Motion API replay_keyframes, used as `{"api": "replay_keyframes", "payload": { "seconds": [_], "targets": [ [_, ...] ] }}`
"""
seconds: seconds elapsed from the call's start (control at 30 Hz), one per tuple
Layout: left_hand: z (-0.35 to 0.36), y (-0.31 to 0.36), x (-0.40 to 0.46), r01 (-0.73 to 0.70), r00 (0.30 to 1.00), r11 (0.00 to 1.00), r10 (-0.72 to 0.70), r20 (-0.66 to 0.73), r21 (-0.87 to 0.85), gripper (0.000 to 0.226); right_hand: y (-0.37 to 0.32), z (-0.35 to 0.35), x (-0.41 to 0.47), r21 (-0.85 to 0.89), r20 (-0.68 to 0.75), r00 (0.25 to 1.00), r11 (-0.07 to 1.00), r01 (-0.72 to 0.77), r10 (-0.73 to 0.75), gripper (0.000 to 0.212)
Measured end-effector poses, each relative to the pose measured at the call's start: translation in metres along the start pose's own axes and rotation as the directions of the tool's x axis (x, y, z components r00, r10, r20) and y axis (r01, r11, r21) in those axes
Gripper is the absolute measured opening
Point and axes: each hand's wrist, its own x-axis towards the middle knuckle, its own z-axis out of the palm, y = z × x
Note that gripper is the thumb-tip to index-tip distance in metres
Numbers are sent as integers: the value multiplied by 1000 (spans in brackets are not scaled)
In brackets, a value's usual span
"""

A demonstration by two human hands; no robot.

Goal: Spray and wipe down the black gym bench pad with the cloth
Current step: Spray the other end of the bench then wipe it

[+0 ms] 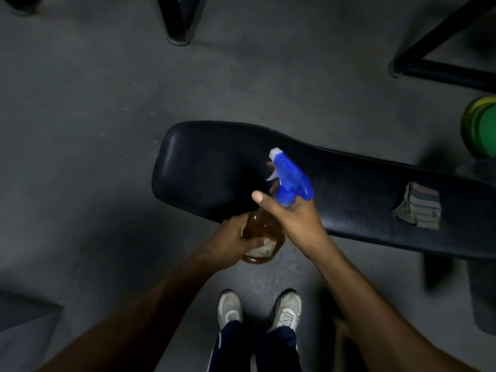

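Note:
The black gym bench pad (220,170) lies across the middle, wide at the left and narrowing to the right. A folded striped cloth (421,206) lies on its right part. I hold a spray bottle (264,237) with amber liquid over the pad's near edge. Its blue trigger head (291,181) points up and left over the pad. My left hand (233,238) grips the bottle's body from the left. My right hand (292,216) grips the neck below the blue head, thumb stretched out to the left and fingers at the white trigger.
Grey concrete floor (94,130) surrounds the bench. Black metal frame legs stand at top centre (178,22) and top right (429,57). A green and yellow round object (480,127) sits at the right edge. My shoes (257,308) stand just in front of the pad.

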Motion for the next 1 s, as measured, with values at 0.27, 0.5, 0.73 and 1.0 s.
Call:
{"api": "replay_keyframes", "payload": {
  "seconds": [0.27, 0.5, 0.73, 1.0],
  "targets": [
    [73, 1, 5, 91, 941, 995, -71, 330, -45, 35, 46, -61, -50, 377, 107, 989, 916, -140, 107, 58],
    [83, -2, 23, -9, 942, 935, -111, 316, 355, 56, 76, -68, -60, 290, -173, 956, 940, -180, 236, 17],
    [33, -21, 38, 243, 962, 729, -98, -254, 640, 76, 114, -57, -74, -171, -94, 964, 950, -262, 249, 22],
    [4, -41, 19, 413, 880, 679, -127, -457, 607, 91, 118, -24, -85, -270, 122, 934, 916, -296, 337, 16]
  ]
}}
